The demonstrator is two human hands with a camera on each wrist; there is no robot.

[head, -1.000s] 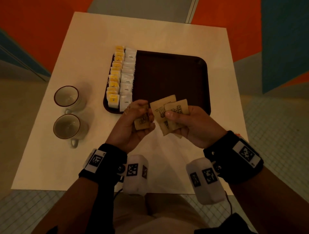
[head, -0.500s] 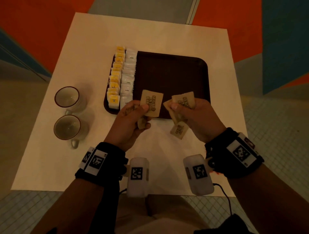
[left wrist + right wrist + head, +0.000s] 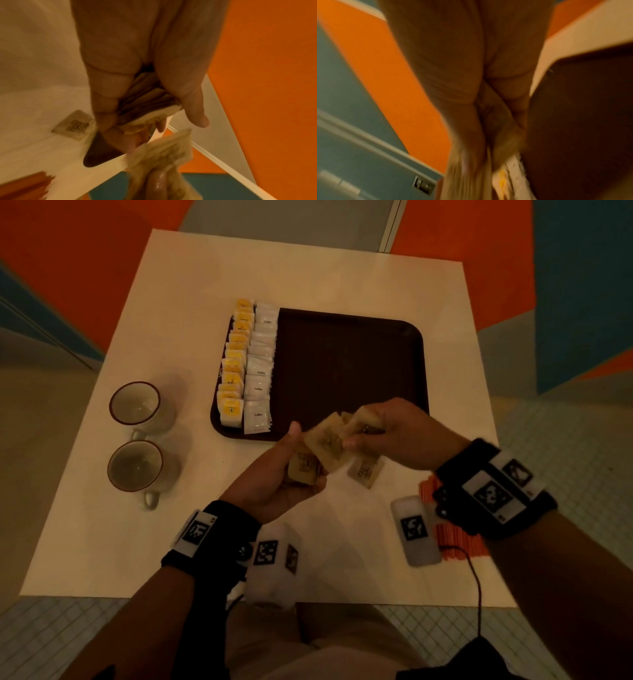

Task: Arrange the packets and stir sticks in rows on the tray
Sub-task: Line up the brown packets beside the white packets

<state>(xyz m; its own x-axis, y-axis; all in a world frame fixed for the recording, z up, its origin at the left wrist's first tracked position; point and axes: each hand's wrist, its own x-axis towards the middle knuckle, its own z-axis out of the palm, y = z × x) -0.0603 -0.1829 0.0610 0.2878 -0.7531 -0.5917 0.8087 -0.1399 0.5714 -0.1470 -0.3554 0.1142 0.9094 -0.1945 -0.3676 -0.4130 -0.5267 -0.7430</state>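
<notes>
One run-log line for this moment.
left hand: grips brown packets | right hand: pinches brown packets | tray: two rows placed | stir sticks: on table

White packets (image 3: 257, 387) on tray (image 3: 349, 364): "Coffee". Brown packets' (image 3: 329, 445) print unreadable.

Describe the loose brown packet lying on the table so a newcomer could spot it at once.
Start at the dark tray on the white table. Just before its near edge, under the right hand, lies one brown packet. Unlike the other brown packets, no hand holds it.
</notes>
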